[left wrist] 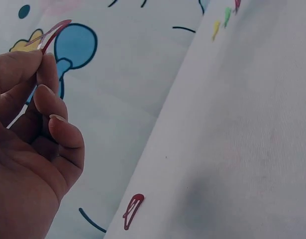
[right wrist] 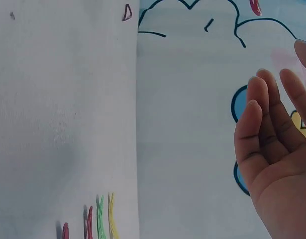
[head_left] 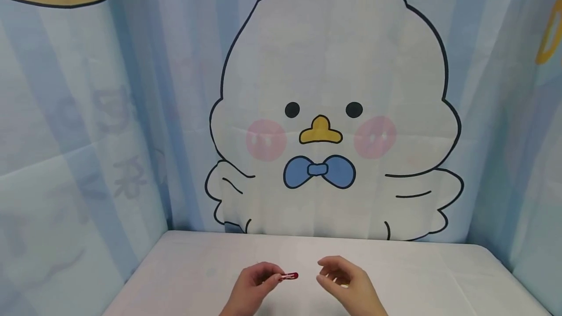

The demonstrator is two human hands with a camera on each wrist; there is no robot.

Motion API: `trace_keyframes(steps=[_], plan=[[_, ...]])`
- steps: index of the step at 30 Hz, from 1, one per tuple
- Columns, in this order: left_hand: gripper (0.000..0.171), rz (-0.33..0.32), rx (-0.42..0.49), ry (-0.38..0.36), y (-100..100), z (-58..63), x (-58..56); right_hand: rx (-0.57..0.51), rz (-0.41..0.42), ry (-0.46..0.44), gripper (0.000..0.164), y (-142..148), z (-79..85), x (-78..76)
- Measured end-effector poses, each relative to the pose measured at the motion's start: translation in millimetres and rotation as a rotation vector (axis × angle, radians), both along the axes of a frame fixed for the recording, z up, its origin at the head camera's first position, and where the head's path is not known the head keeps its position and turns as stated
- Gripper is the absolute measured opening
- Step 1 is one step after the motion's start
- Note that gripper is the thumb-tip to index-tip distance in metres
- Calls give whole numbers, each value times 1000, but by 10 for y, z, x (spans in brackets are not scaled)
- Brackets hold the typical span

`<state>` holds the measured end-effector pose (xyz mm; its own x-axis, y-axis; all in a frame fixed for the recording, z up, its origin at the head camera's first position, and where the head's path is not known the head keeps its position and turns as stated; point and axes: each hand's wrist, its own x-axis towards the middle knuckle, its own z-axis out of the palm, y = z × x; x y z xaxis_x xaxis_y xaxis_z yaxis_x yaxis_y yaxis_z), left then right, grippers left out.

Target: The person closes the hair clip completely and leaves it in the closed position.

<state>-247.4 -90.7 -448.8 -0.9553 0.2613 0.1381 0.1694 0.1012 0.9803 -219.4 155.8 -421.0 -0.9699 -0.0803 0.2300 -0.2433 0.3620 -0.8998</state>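
Note:
My left hand (head_left: 256, 284) pinches a red snap hair clip (head_left: 290, 276) between thumb and fingertips, its rounded end pointing right. In the left wrist view, the two strips of the held hair clip (left wrist: 58, 34) stand slightly apart, and the other fingers of the left hand (left wrist: 38, 144) curl toward the palm. Across a small gap, my right hand (head_left: 349, 284) hovers with loosely bent fingers and holds nothing. Part of the red clip (right wrist: 255, 7) shows at the top of the right wrist view, beyond the right hand (right wrist: 274, 149).
Another red hair clip (left wrist: 134, 211) lies on the white table (left wrist: 232, 149). Red, green (right wrist: 100, 216) and yellow (right wrist: 113, 216) strips lie side by side near the table's edge. A small dark piece (right wrist: 12, 16) lies farther off. Behind hangs a printed curtain (head_left: 325, 62).

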Motion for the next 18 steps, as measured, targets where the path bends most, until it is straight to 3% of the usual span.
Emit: trace_keyframes(steps=[12,18], plan=[[16,-88,44,-12,88,63,62,-100,113,50,22,-199,-61,39],[21,-73,68,-5,136,59,80,-102,130,15,21,-250,-62,50]])
